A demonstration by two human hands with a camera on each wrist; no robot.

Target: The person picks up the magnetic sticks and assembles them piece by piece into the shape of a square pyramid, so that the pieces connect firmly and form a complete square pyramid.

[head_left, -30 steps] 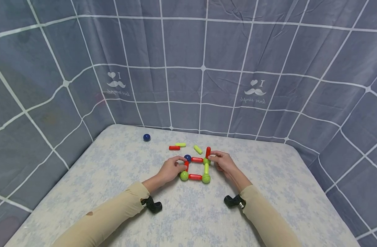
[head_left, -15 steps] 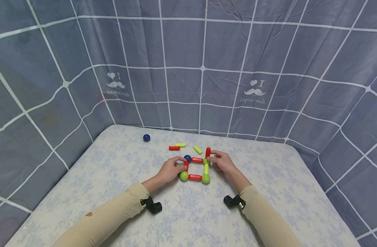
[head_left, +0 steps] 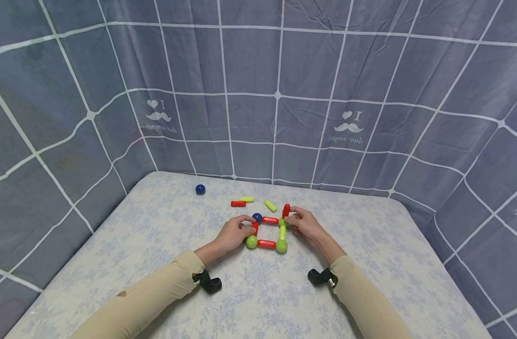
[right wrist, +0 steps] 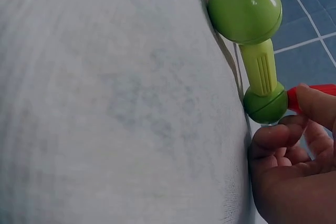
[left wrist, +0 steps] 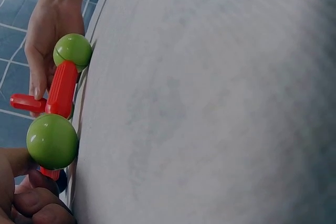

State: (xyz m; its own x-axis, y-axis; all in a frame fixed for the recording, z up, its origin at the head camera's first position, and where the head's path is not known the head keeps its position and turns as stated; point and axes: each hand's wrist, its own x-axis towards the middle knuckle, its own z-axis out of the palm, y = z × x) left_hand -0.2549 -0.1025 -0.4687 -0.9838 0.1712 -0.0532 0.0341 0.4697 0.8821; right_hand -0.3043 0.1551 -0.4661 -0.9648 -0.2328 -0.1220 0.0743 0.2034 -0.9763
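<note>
A square of magnetic rods and balls lies on the table, with a blue ball [head_left: 257, 217] at its far left corner and green balls at the others. My left hand [head_left: 234, 232] grips the red rod [head_left: 255, 229] on the left side, its index fingertip at the blue ball. At the far right corner, my right hand [head_left: 306, 222] pinches a second red rod [head_left: 286, 210] that stands up from the green ball [right wrist: 266, 103], leaning slightly right. A yellow-green rod [head_left: 282, 233] forms the right side. Red rods make the front [left wrist: 62, 88] and back sides.
Behind the square lie a loose red rod [head_left: 238, 204] and two yellow-green rods, one [head_left: 247, 199] beside it and one [head_left: 270, 205] farther right. A loose blue ball [head_left: 200, 189] sits at the back left. A grey grid curtain [head_left: 250, 117] hangs behind the table.
The standing red rod has tipped a little to the right in my right hand. My left hand keeps its hold almost without moving.
</note>
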